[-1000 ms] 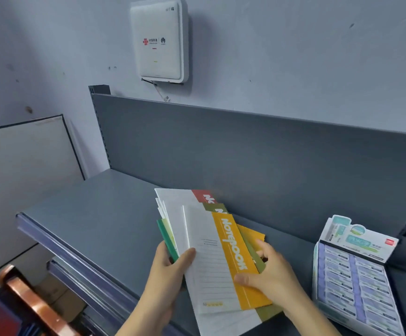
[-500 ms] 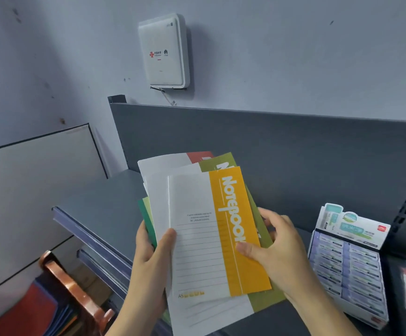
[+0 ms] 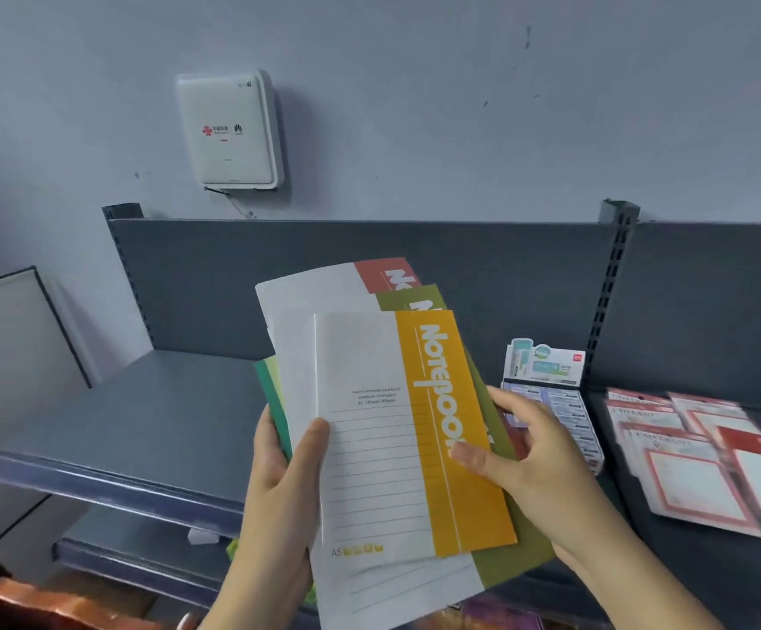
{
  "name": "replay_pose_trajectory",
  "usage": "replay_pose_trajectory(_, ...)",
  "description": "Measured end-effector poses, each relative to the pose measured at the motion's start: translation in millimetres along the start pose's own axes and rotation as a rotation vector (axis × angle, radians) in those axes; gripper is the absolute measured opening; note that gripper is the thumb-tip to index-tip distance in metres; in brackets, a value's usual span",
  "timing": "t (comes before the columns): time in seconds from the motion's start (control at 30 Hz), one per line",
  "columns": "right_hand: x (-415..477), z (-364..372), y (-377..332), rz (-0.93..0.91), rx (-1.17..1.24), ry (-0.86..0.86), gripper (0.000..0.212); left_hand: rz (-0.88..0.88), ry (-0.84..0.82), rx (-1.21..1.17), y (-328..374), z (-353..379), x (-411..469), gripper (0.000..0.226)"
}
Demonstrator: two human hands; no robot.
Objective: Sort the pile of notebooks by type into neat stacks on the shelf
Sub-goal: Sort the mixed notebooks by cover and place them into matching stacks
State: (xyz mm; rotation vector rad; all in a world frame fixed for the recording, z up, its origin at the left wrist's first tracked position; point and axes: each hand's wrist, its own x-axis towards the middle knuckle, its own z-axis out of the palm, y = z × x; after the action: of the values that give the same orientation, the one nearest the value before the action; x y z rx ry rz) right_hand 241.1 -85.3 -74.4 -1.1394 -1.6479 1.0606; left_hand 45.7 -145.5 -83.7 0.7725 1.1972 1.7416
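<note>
I hold a fanned pile of notebooks in front of the grey shelf. On top lies a small white notebook with a yellow band reading "Notebook". Behind it show an olive-banded notebook, a red-banded notebook and a green edge at the left. My left hand grips the pile's left side, thumb on the top cover. My right hand holds the right side, thumb pressed on the yellow band.
A display box of small purple-white packs stands on the shelf to the right. Red-framed white cards lie further right. A white router box hangs on the wall. Lower shelves and a brown chair back sit at bottom left.
The pile has come up off the shelf and closer to me, held more upright. My view has swung right, bringing the red-framed cards into sight.
</note>
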Motion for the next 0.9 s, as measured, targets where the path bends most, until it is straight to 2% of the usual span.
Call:
replay_pose_trajectory(0.17, -46, -37, 0, 0.047, -0.114, 0.245, 0.065, -0.082, -0.132, -0.052, -18, 31, -20, 0.038)
replay_pose_trajectory(0.3, -77, -75, 0, 0.074, -0.157, 0.373, 0.062, -0.114, -0.225, -0.051, -30, 67, -40, 0.038)
replay_pose_trajectory(0.5, -125, -141, 16, 0.102, -0.106, 0.549, 0.061, -0.101, -0.337, -0.004, -46, 135, -76, 0.047)
replay_pose_trajectory(0.6, -154, -189, 25, 0.087, -0.074, 0.618, 0.056, -0.080, -0.368, 0.039, -59, 184, -106, 0.046)
replay_pose_trajectory(0.7, -184, -245, 40, 0.088, -0.027, 0.658, 0.049, -0.072, -0.361, 0.087, -78, 236, -141, 0.026)
replay_pose_trajectory(0.8, -215, -305, 56, 0.130, 0.063, 0.690, 0.044, -0.063, -0.400, 0.167, -95, 288, -178, 0.037)
replay_pose_trajectory(0.9, -244, -360, 72, 0.155, 0.112, 0.727, 0.043, -0.101, -0.451, 0.160, -117, 341, -212, 0.031)
